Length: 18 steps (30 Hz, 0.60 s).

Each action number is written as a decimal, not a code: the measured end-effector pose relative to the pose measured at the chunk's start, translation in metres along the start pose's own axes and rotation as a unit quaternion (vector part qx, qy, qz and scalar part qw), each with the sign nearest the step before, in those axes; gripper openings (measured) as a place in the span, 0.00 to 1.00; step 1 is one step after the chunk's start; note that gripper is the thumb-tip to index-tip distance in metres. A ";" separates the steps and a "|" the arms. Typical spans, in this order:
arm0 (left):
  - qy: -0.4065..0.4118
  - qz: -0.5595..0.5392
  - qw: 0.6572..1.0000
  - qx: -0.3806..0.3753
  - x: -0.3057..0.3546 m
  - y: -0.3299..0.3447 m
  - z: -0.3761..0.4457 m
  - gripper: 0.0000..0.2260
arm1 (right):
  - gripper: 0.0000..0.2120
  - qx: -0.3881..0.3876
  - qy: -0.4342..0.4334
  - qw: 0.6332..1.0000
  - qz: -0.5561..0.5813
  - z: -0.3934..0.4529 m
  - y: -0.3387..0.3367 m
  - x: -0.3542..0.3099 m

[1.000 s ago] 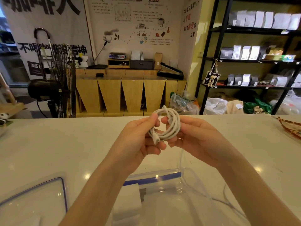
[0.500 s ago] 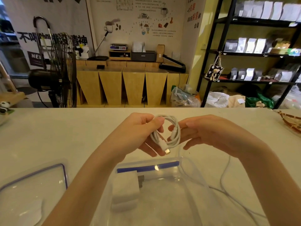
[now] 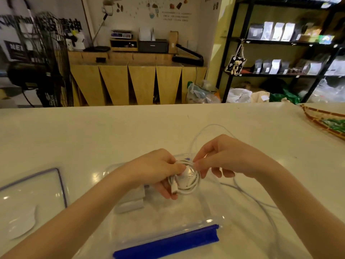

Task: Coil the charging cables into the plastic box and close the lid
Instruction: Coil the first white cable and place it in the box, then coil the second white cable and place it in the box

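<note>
- Dark sign (image 3: 15, 50), far left behind fan: white letters "NE…", rest cut off.
- Wall banner (image 3: 61, 25): large black Chinese characters, blurred; last reads "神".

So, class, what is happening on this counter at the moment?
A person is packing charging cables into a clear plastic box. Both hands hold one coiled white cable just above the open box: the left hand grips the coil, and the right hand pinches its top edge. A white charger block already sits inside. A second white cable lies loose on the counter to the right, uncoiled. The lid rests off to the left, so the box is not yet closed.
</note>
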<state>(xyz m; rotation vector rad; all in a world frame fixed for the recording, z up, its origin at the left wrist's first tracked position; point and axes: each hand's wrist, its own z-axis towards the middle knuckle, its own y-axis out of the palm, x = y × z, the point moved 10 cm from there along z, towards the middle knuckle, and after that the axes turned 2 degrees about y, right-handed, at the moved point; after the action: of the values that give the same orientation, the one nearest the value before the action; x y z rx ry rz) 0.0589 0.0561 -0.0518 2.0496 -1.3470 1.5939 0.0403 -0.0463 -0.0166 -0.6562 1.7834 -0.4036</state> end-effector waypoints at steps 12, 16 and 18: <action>-0.033 0.291 0.955 0.049 -0.007 -0.002 0.014 0.11 | 0.08 0.128 0.021 0.944 -0.305 0.008 0.014 -0.024; -0.025 0.323 0.944 0.063 -0.001 -0.002 0.013 0.16 | 0.09 0.143 0.006 0.922 -0.359 0.008 0.022 -0.033; -0.014 0.330 0.942 0.066 0.000 -0.001 0.012 0.16 | 0.06 0.164 0.004 0.910 -0.380 0.006 0.023 -0.035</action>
<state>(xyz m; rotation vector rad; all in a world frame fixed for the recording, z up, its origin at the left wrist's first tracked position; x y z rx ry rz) 0.0678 0.0490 -0.0565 1.7831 -2.1487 1.9419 0.0476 -0.0063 -0.0046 -1.0882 1.3543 -1.2037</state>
